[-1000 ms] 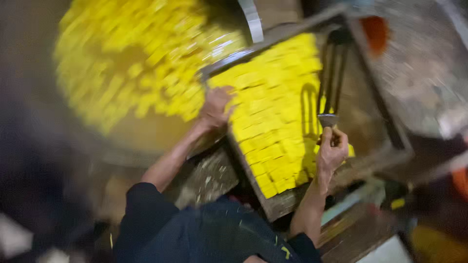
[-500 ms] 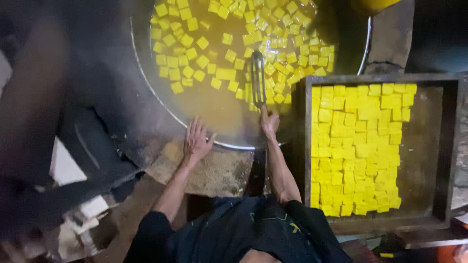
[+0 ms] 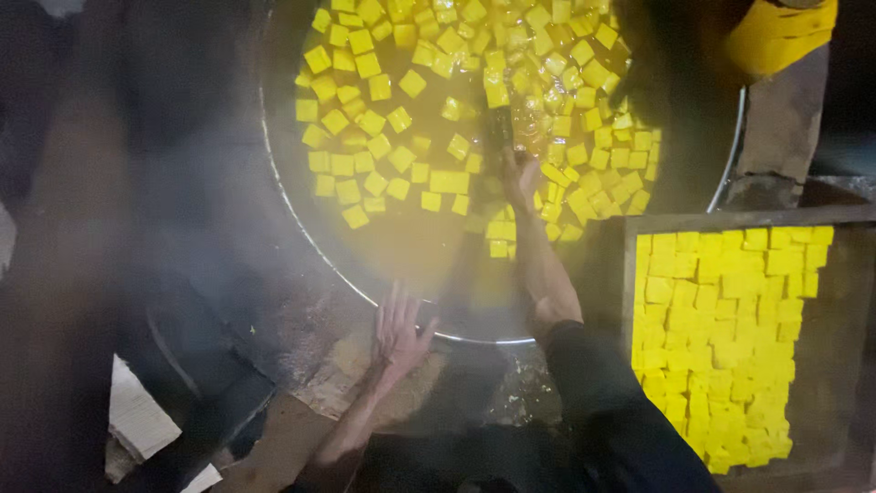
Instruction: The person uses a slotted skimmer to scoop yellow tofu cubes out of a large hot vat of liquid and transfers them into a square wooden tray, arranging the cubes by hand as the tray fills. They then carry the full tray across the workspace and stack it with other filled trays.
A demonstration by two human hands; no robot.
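A wide round metal pan (image 3: 301, 228) fills the upper middle of the view, holding murky yellow liquid thick with floating yellow cubes (image 3: 383, 119) — they crowd toward its far side and right half, while the near part of the liquid is mostly bare. Steam hazes the left of the scene. Just right of the pan's near right rim stands a wooden tray (image 3: 630, 301), its left and near part packed with rows of the same yellow cubes (image 3: 712, 338), its right strip bare. At the top right corner sits a yellow container (image 3: 776, 32), partly cut off. The right hand (image 3: 520, 178) reaches out over the middle of the pan, fingers closed round the handle of a dark utensil (image 3: 500, 123) whose far end dips among the cubes — its shape is blurred. The left hand (image 3: 401, 333) lies flat and open, fingers spread, on the pan's near rim, holding nothing.
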